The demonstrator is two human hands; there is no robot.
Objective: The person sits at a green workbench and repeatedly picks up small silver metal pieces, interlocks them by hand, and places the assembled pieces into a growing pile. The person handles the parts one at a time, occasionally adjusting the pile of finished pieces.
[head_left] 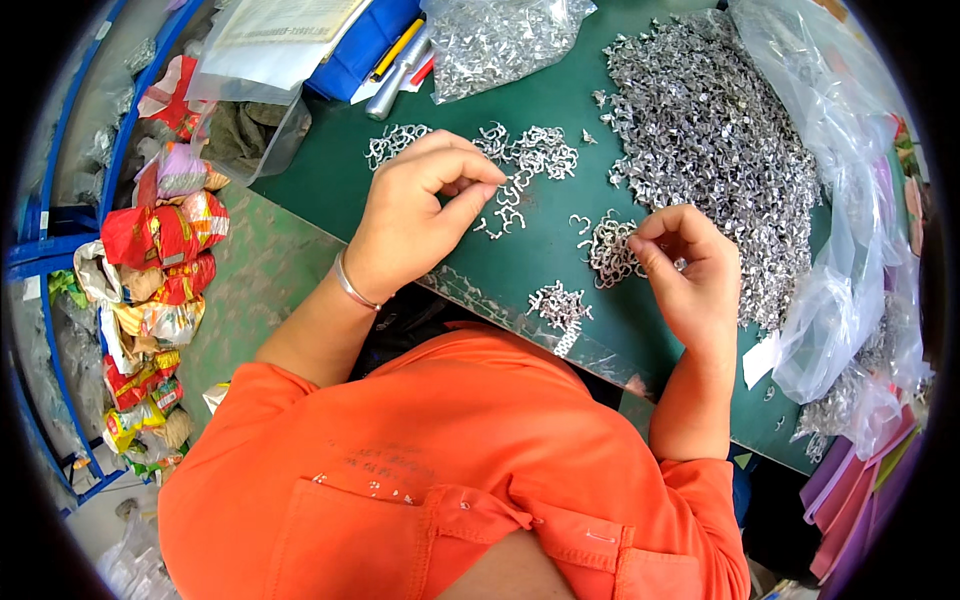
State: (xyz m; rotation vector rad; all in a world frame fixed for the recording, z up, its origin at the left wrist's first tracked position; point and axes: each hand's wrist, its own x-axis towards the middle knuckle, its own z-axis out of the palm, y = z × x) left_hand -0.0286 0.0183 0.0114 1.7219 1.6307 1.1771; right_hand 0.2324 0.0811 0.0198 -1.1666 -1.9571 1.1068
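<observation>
My left hand (418,212), with a metal bangle (352,282) at the wrist, is closed in a pinch. Its fingertips are beside a loose cluster of small curved silver metal pieces (511,216); what they hold is too small to make out. My right hand (696,278) also pinches, thumb against forefinger, at the right edge of a pile of curved metal pieces (608,250). A shiny bit shows by its fingers, but I cannot tell what is held. Further clusters of curved pieces (545,152) lie beyond my left hand, and a small heap of metal parts (558,304) sits nearer me.
A large heap of small metal parts (710,130) covers the right of the green table (400,310), with clear plastic sheeting (835,230) beside it. At the back are a bag of metal parts (505,40), a blue bin (365,45) and a plastic tub (255,135). Blue racks (125,120) stand left.
</observation>
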